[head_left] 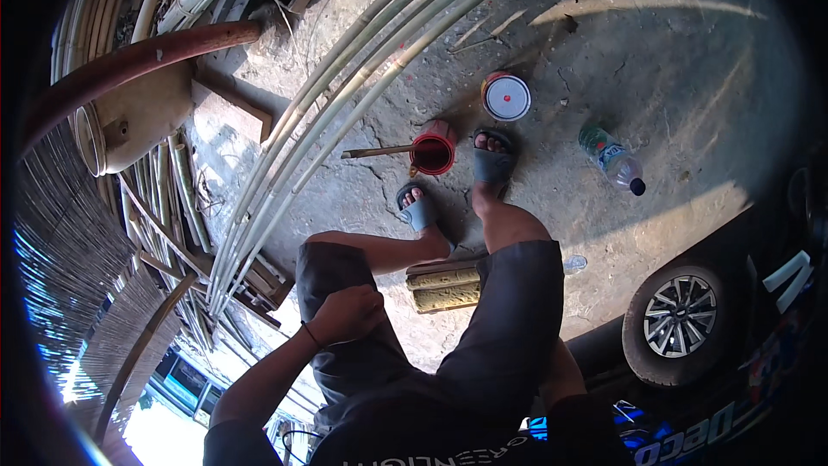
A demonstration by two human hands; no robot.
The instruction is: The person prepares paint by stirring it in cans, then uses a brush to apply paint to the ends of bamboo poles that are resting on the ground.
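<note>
My left hand (pixel 348 314) rests on my left thigh, its fingers curled into a loose fist, and nothing shows in it. My right forearm (pixel 562 375) passes beside my right thigh, which hides the hand. Past my sandalled feet stands an open red can (pixel 433 152) with dark red inside. A wooden stick (pixel 377 153) leans out over its left rim. Farther off is a can with a white lid (pixel 506 97) bearing a red dot. Several long bamboo poles (pixel 345 91) run along my left; their far ends look pale blue.
A plastic bottle (pixel 614 160) lies on the concrete floor at right. A wheel (pixel 680 324) of a vehicle stands near right. At left are a brown curved pole (pixel 147 60), a tan container (pixel 142 116) and stacked bamboo. A yellowish block (pixel 446 291) lies between my legs.
</note>
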